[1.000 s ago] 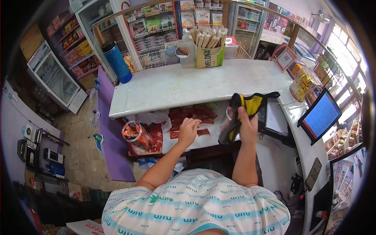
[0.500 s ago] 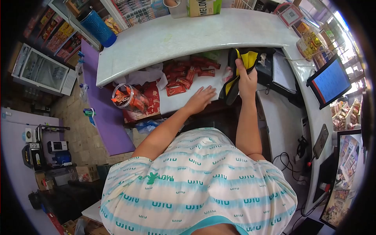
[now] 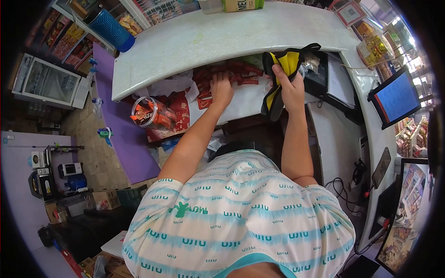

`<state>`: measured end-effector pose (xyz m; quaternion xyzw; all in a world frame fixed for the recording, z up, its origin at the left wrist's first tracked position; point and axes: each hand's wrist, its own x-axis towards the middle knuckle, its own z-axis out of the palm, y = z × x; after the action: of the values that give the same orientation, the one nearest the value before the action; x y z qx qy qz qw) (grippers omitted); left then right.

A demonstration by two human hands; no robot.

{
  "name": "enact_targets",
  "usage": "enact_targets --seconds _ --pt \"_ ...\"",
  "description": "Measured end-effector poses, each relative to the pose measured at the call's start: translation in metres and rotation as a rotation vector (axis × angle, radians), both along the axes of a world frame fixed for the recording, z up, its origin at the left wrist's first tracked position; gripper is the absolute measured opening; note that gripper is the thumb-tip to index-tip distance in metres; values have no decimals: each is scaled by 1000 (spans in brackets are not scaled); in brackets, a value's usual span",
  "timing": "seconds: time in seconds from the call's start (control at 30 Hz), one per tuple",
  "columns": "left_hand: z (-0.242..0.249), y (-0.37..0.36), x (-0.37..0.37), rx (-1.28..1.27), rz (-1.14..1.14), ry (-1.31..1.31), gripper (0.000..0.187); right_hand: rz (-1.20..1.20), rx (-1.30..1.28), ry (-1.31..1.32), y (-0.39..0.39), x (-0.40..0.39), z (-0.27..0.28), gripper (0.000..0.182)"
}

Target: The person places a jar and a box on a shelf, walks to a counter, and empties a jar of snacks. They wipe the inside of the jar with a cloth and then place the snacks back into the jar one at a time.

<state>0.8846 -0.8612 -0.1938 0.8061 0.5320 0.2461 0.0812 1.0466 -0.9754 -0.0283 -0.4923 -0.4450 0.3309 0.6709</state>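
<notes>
My left hand [image 3: 222, 90] lies on a pile of small red wrapped snack packets [image 3: 204, 76] on the shelf under the counter. Its fingers are stretched forward and slightly apart, with the tips touching the packets. In my right hand [image 3: 292, 88] is a black fabric pouch with a yellow inside [image 3: 288, 62], gripped between thumb and fingers near its middle. A dark strap end sticks out at its upper right. Left of the pile, a clear plastic jar [image 3: 154, 114] of orange-red wrapped packets lies tilted on a worn red surface.
The white counter [image 3: 222, 34] curves overhead of the shelf, with a blue tumbler [image 3: 110, 30] at its left end. A notebook [image 3: 337, 76] lies on a black case at right. A tablet [image 3: 394, 97], phone [image 3: 382, 167] and cables stand farther right. A purple panel [image 3: 123, 125] borders the left.
My left hand has moved forward and left from the bare shelf onto the red packets. The pouch has shifted slightly left and up in my right hand.
</notes>
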Motion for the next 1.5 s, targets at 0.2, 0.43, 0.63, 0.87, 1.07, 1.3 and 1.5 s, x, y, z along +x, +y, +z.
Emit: enact_targets --seconds 0.2,0.43,0.63,0.87,1.07,1.3,1.5 --pt "27 -26 -4 164 20 -232 42 78 -173 -254 -3 -5 -13 29" --pt "90 -81 2 -1064 -230 -1608 30 -105 -32 -862 17 -59 -36 38" --pt "86 -86 -4 -1051 -351 -1401 36 -115 -203 -523 35 -51 -38 27" --pt "66 -90 -26 -1091 -342 -1365 49 327 -150 14 22 -50 -88 50" --pt "50 -73 -17 -859 -183 -1401 46 565 -216 132 -58 19 -162 43" --pt "18 -84 1 -829 -59 -1486 35 261 -1059 -762 -38 55 -406 35" --pt "23 -95 14 -737 -18 -1522 37 130 -706 -706 -21 36 -467 54"
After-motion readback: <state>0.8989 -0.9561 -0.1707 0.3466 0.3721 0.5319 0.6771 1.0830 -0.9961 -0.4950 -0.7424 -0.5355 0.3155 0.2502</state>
